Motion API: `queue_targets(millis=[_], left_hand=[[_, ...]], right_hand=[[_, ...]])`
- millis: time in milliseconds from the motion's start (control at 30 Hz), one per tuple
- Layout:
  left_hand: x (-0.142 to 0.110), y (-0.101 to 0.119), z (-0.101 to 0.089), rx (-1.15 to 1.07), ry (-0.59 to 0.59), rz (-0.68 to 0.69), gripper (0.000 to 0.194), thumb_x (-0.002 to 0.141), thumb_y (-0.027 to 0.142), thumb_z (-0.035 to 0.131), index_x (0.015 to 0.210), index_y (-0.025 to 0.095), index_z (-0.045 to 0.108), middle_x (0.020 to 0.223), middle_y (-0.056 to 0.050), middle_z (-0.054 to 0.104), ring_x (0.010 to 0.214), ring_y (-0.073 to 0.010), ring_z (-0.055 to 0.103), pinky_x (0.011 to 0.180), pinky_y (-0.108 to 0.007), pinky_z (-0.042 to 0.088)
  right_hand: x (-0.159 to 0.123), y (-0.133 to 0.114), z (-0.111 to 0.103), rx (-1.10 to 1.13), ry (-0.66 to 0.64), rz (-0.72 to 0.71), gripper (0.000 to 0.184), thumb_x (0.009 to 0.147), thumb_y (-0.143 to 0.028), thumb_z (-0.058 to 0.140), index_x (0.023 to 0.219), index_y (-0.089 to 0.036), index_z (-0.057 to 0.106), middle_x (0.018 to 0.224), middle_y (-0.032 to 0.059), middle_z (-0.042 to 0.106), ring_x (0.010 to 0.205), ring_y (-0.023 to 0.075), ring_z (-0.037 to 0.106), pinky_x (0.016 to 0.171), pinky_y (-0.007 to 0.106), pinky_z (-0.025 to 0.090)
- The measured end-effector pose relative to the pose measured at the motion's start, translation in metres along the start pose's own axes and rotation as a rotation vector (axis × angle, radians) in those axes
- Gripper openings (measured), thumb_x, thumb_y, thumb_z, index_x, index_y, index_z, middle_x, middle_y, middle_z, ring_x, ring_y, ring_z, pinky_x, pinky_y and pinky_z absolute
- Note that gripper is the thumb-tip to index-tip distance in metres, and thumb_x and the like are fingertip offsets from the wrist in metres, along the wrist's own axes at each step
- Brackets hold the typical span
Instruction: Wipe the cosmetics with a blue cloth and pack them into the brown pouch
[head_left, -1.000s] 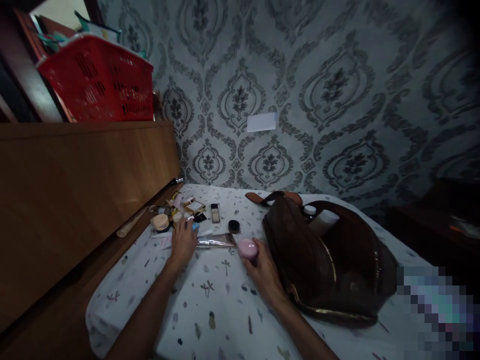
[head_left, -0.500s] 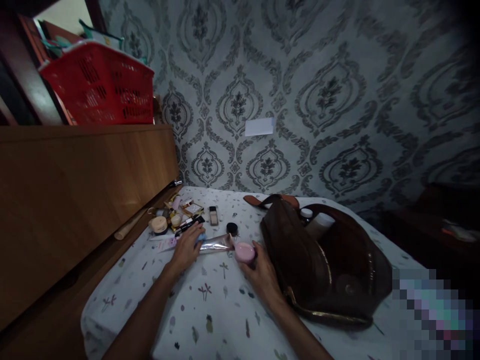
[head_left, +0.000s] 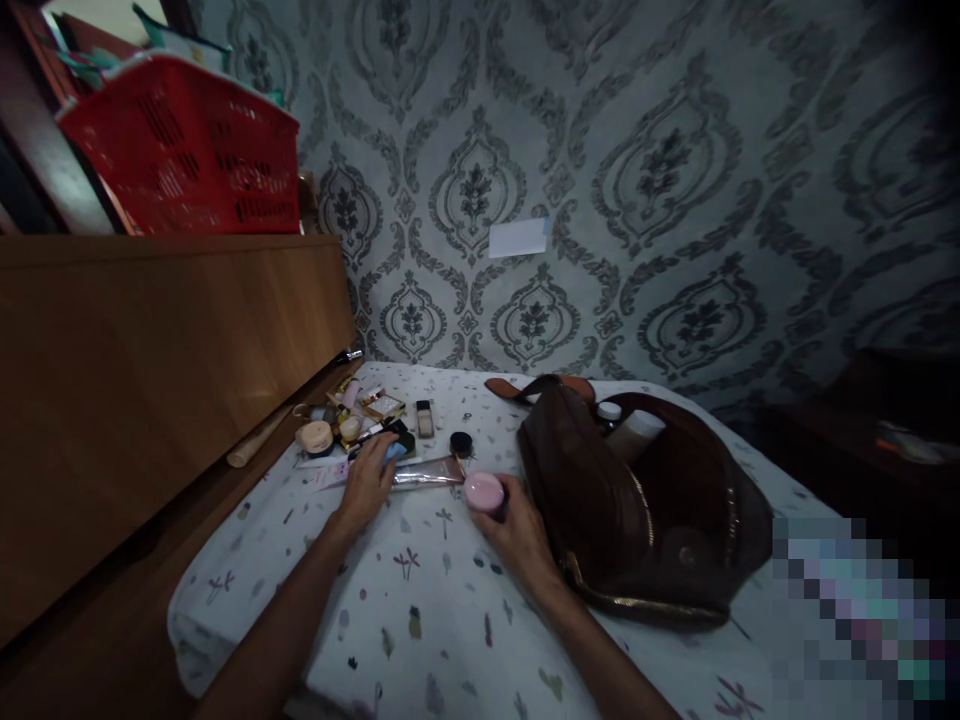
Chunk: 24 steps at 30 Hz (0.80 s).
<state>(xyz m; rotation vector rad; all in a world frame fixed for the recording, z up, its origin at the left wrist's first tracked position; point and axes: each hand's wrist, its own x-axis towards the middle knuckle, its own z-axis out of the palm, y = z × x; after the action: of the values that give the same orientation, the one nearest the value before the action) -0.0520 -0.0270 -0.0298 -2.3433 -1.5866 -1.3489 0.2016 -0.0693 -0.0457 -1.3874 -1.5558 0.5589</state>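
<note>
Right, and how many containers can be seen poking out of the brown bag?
2. One, with a white cap, is at the far side of the bag's opening; a pale-topped one leans just beside it. Others may be hidden inside.

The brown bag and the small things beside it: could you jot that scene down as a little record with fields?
Left hand: at a small blue item; grip unclear
Right hand: holds a round pink case
Between hands: silver tube, lying flat
Bag: brown, open, right of the pink case; white-capped bottle and pale tube in its opening
Surface: white printed cloth
Far left: red basket on a wooden cabinet
Wall: patterned, with a white slip
</note>
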Motion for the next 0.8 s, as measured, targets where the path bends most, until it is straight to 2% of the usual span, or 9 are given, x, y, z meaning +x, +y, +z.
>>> queue_targets(millis=[167, 300, 400, 533, 633, 800], left_hand=[[0.0, 0.016, -0.006, -0.037, 0.021, 0.0, 0.031, 0.097, 0.023, 0.045, 0.126, 0.02, 0.055, 0.122, -0.011, 0.063, 0.118, -0.0244, 0.057, 0.105, -0.044, 0.045], [-0.004, 0.047, 0.004, -0.077, 0.013, 0.047, 0.036, 0.098, 0.027, 0.045, 0.134, 0.021, 0.049, 0.122, -0.011, 0.062, 0.115, -0.0242, 0.058, 0.101, -0.042, 0.047], [-0.008, 0.077, 0.023, -0.129, -0.109, 0.141, 0.043, 0.099, 0.03, 0.045, 0.14, 0.021, 0.042, 0.126, -0.013, 0.06, 0.118, -0.025, 0.057, 0.102, -0.044, 0.046], [-0.008, 0.106, 0.049, -0.098, -0.318, 0.292, 0.041, 0.099, 0.032, 0.044, 0.137, 0.019, 0.048, 0.131, -0.015, 0.059, 0.125, -0.0284, 0.053, 0.108, -0.052, 0.041], [0.0, 0.107, 0.059, -0.146, -0.371, 0.226, 0.041, 0.101, 0.032, 0.037, 0.137, 0.018, 0.05, 0.129, -0.015, 0.061, 0.124, -0.0271, 0.054, 0.108, -0.051, 0.041], [0.014, 0.083, 0.064, -0.4, -0.46, 0.011, 0.042, 0.098, 0.037, 0.04, 0.131, 0.019, 0.059, 0.133, -0.011, 0.062, 0.128, -0.0243, 0.054, 0.113, -0.045, 0.039]], right_hand=[[-0.001, -0.001, 0.001, -0.015, -0.005, -0.008, 0.04, 0.069, -0.029, 0.064, 0.107, -0.019, 0.057, 0.093, 0.0054, 0.068, 0.084, 0.0239, 0.065, 0.076, 0.034, 0.051], [-0.003, 0.001, 0.002, -0.011, 0.001, -0.046, 0.038, 0.071, -0.025, 0.064, 0.108, -0.019, 0.058, 0.096, 0.006, 0.068, 0.086, 0.0233, 0.064, 0.077, 0.034, 0.052], [-0.004, 0.002, 0.003, -0.004, 0.006, -0.123, 0.038, 0.072, -0.023, 0.065, 0.11, -0.019, 0.06, 0.1, 0.0074, 0.068, 0.091, 0.0244, 0.064, 0.082, 0.036, 0.052], [-0.004, 0.006, 0.005, 0.023, 0.029, -0.238, 0.038, 0.077, -0.016, 0.057, 0.115, -0.016, 0.06, 0.106, 0.0118, 0.068, 0.1, 0.0264, 0.062, 0.09, 0.04, 0.05], [-0.003, 0.009, 0.006, 0.016, 0.042, -0.246, 0.04, 0.077, -0.013, 0.056, 0.117, -0.016, 0.06, 0.107, 0.0118, 0.068, 0.101, 0.0266, 0.061, 0.091, 0.041, 0.049], [-0.002, 0.006, 0.002, 0.012, 0.004, -0.272, 0.047, 0.071, -0.013, 0.069, 0.117, -0.018, 0.061, 0.109, 0.0092, 0.067, 0.101, 0.0266, 0.059, 0.09, 0.041, 0.049]])
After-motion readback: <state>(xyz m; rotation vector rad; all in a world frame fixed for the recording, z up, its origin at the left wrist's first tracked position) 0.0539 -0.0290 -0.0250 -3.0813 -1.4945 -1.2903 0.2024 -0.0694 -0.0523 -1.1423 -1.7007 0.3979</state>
